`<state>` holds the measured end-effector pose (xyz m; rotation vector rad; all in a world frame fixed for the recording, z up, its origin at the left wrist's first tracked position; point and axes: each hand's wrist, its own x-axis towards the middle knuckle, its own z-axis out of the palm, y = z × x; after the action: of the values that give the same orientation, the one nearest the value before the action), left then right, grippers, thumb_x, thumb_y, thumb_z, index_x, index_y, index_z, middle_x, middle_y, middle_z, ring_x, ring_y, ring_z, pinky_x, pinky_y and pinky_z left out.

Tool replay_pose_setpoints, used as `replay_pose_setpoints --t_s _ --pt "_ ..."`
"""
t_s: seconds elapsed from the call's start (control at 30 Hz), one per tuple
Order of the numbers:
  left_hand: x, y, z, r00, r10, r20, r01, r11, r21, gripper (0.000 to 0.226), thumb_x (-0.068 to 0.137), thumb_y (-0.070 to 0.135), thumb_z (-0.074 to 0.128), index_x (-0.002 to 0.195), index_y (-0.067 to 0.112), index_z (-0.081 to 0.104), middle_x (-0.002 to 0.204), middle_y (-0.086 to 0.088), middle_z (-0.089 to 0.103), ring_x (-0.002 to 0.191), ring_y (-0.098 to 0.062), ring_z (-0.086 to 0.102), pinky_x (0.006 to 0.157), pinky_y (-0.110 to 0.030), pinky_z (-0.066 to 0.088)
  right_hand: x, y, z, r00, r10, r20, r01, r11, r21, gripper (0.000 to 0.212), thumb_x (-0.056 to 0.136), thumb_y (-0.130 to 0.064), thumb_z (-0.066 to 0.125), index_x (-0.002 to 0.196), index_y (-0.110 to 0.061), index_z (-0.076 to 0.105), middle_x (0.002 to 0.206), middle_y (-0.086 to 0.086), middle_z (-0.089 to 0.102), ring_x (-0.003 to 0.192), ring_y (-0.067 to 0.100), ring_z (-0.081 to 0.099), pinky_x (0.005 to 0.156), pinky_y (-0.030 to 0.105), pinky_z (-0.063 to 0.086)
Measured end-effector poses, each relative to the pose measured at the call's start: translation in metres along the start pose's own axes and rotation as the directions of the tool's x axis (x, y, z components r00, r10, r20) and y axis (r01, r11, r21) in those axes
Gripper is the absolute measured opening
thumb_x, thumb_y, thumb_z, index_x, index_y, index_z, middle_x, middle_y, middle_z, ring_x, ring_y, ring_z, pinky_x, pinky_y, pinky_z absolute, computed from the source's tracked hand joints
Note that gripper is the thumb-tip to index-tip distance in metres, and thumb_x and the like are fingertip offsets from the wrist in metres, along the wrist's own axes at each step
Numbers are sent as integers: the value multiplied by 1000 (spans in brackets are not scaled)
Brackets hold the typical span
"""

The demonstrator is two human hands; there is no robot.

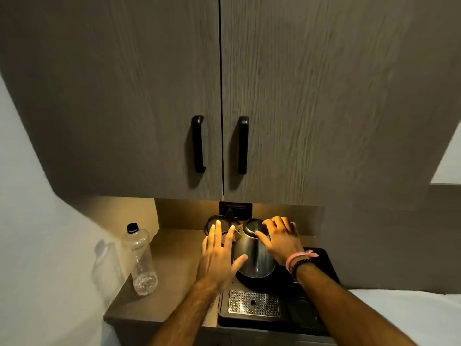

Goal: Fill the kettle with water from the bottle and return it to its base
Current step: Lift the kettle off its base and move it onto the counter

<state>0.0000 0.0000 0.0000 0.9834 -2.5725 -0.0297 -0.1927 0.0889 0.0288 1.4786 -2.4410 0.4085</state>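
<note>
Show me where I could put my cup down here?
The bare counter between the bottle and the left hand is free, also the strip in front of the bottle. It is crowded on the black tray: the kettle, both hands and the metal drip grate fill it. The right hand rests on the kettle.

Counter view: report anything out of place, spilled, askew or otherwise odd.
Nothing stands out. The kettle stands upright on its base, the capped bottle stands upright to its left, and no spill shows on the counter.
</note>
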Motion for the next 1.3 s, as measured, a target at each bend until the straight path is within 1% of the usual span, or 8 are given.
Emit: replay_pose_setpoints --t_s 0.2,0.33,0.53,0.77,0.9,1.07,1.17,1.3 --pt "22 1 33 995 2 97 -3 1000 11 89 87 77 28 157 27 2 165 -15 -4 151 -30 -2 120 -45 13 39 2 23 924 247 292 -312 928 204 74 83 -77 44 134 -25 48 137 7 56 129 30 46 105 53 37" --pt "41 -2 47 992 2 125 0 1000 -17 89 88 77 28 157 29 0 165 -12 -7 151 -28 -4 121 -46 11 56 6 37 881 330 339 -433 852 295 80 76 -76 57 131 -17 53 135 12 56 127 33 46 99 51 47" --pt "59 -2 59 989 7 150 13 991 -135 96 85 81 30 157 26 0 166 -9 -2 152 -25 0 121 -48 16 67 5 41 897 339 283 -418 860 293 50 73 -65 63 80 -16 62 86 8 67 86 27 61 73 38 52" --pt "79 4 72 972 -23 236 107 931 -349 115 73 93 29 156 22 -5 166 -5 -2 152 -21 7 117 -48 21 69 15 42 901 355 249 -429 815 389 57 81 -65 50 62 -13 65 63 4 64 62 22 61 60 33 47" --pt "82 9 74 953 -144 268 282 746 -603 141 52 94 60 156 26 -8 165 -1 13 148 -23 22 115 -47 33 67 33 40 886 305 350 -455 720 523 49 95 -52 41 88 -14 71 99 13 72 95 34 63 79 36 43" --pt "86 9 82 904 -198 379 420 575 -702 161 32 79 84 155 28 -7 161 -5 28 146 -28 28 113 -49 33 45 52 50 838 355 415 -538 410 736 28 98 -51 43 99 -33 64 124 6 64 113 28 60 106 50 44" --pt "86 11 89 873 -225 434 485 499 -718 160 25 72 89 155 25 8 156 -6 35 142 -29 34 112 -51 36 43 55 55 838 338 428 -536 363 762 41 96 -59 42 117 -30 64 126 1 63 119 28 59 109 53 42" --pt "84 16 92 868 -254 427 496 465 -733 145 27 66 91 146 22 22 146 -4 43 132 -25 43 106 -50 45 49 56 57 824 349 447 -558 363 746 31 100 -49 41 105 -31 65 125 6 65 115 26 59 105 48 44"
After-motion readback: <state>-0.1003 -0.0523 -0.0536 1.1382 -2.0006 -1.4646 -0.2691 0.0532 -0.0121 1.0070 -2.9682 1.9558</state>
